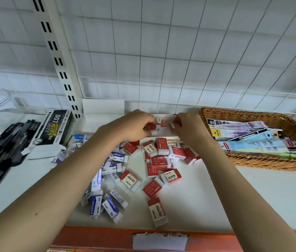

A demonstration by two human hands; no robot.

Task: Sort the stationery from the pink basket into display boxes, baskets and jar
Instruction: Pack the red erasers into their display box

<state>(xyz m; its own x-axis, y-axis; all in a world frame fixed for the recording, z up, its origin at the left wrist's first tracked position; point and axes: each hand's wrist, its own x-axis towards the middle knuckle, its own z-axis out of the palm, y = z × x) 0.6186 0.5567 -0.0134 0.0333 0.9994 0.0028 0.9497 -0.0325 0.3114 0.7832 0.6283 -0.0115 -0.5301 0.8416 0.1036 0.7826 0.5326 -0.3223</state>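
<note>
Here both hands work at the white display box (pixel 163 122): left hand (pixel 134 126) and right hand (pixel 189 128) each pinch red erasers (pixel 161 160), more lying loose on the white surface (pixel 252 193) below wire-grid wall (pixel 161 51).

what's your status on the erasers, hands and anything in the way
Left hand and right hand each pinching a red eraser over the white display box. Red and blue erasers loose on shelf. Nothing blocking.

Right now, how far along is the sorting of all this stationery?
Roughly midway. Done: the brown wicker basket already holds flat packets. In hand: both hands, left and right, are setting red-sleeved erasers into the white display box. Left: loose red erasers, blue-sleeved erasers and black pens on the shelf.
</note>
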